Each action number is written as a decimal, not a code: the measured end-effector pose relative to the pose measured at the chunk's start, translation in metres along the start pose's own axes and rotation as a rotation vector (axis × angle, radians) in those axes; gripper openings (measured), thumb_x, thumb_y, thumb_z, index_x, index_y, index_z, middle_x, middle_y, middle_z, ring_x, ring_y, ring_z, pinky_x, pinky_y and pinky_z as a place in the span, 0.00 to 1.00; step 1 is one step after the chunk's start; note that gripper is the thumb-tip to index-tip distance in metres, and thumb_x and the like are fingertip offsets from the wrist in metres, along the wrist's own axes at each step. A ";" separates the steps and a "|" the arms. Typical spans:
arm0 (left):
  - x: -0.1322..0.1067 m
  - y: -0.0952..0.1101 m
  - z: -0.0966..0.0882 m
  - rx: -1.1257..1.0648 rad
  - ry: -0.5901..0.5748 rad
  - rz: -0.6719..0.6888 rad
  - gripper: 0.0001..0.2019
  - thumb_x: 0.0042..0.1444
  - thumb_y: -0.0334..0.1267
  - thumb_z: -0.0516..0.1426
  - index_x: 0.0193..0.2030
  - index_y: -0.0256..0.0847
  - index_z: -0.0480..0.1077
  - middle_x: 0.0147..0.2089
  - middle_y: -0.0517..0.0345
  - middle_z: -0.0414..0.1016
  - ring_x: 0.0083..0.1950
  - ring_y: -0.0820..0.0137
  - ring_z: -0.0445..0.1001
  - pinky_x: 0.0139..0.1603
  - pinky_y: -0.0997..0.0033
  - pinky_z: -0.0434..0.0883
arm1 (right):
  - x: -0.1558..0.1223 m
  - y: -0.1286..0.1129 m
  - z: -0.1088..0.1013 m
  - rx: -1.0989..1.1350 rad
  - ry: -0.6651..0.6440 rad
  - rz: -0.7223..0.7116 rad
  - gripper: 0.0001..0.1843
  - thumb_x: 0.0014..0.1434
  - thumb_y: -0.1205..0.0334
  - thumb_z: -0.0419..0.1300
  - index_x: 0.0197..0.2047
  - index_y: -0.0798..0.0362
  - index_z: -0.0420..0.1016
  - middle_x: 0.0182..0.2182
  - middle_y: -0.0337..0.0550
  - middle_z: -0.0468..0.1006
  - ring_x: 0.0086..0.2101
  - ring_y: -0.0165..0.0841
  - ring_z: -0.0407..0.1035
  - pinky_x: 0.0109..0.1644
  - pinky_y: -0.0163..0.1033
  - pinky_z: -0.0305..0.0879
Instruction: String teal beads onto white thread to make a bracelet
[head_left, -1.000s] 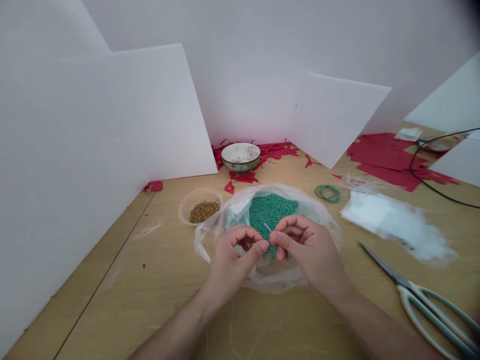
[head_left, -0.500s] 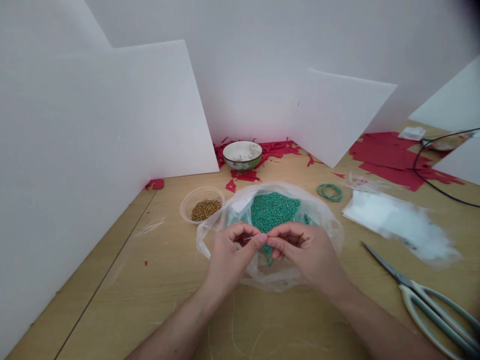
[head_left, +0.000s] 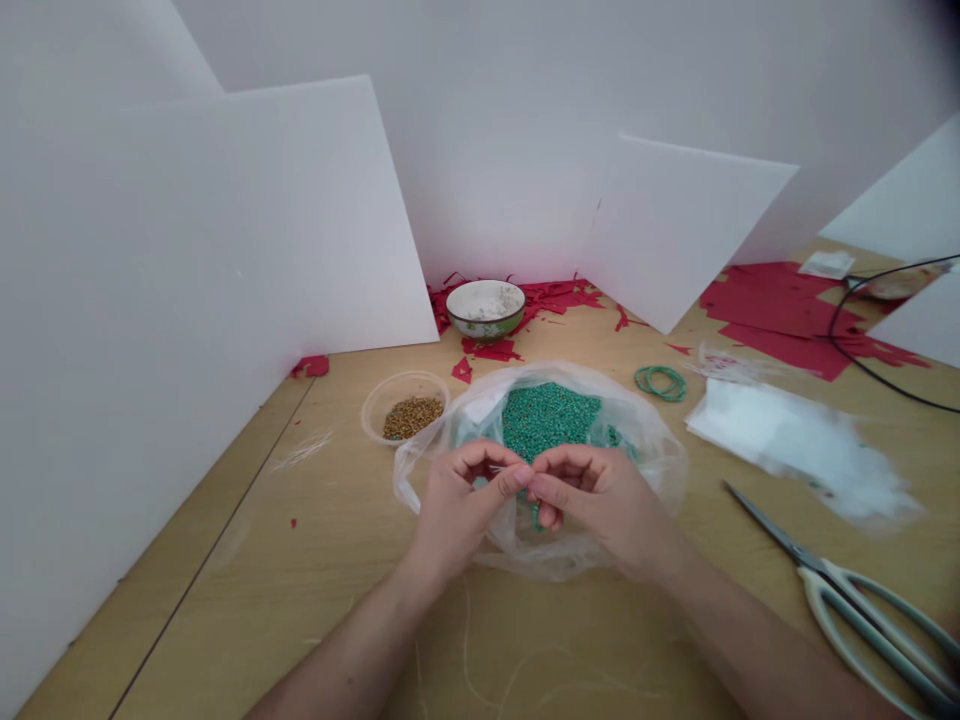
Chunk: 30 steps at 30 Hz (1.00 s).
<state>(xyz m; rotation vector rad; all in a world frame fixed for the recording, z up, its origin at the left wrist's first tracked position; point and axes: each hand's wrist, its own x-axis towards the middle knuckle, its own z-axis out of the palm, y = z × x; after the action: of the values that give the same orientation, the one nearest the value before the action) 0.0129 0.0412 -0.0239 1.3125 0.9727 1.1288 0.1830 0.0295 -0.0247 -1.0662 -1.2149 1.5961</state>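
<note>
My left hand (head_left: 469,500) is pinched shut on a thin pale strand (head_left: 496,468), thread or needle, whose short end shows beside the fingers. Its fingertips meet those of my right hand (head_left: 600,500), also closed in a pinch; what lies between them is hidden. Both hands hover over a clear plastic bag (head_left: 652,440) spread open with a heap of small green beads (head_left: 551,415) in it. Just below the fingertips a narrow trail of green beads (head_left: 538,515) shows; I cannot tell whether it hangs from the hands.
A plastic tub (head_left: 367,420) of gold beads (head_left: 412,415) stands left of the bag. Green beaded rings (head_left: 660,384), white plastic bags (head_left: 787,440) and large scissors (head_left: 814,570) lie to the right. Behind are a bowl (head_left: 486,312) and red paper scraps (head_left: 780,310). Loose threads (head_left: 466,650) lie in front.
My hands have shifted very slightly, the fingertips still pressed together. The pale strand by my left fingers sits a little higher. Everything on the table stays in place.
</note>
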 end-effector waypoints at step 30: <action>-0.005 -0.004 0.007 -0.030 -0.017 -0.098 0.12 0.55 0.45 0.62 0.31 0.37 0.73 0.26 0.60 0.70 0.28 0.74 0.66 0.32 0.74 0.64 | -0.010 -0.003 0.007 -0.753 0.334 -0.595 0.05 0.58 0.68 0.62 0.36 0.48 0.76 0.29 0.35 0.78 0.29 0.27 0.72 0.34 0.33 0.69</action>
<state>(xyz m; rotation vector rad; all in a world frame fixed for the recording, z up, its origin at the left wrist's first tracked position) 0.0190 0.0356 -0.0284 1.2352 0.9927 1.0520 0.1800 0.0187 -0.0190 -1.1922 -1.7301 0.4740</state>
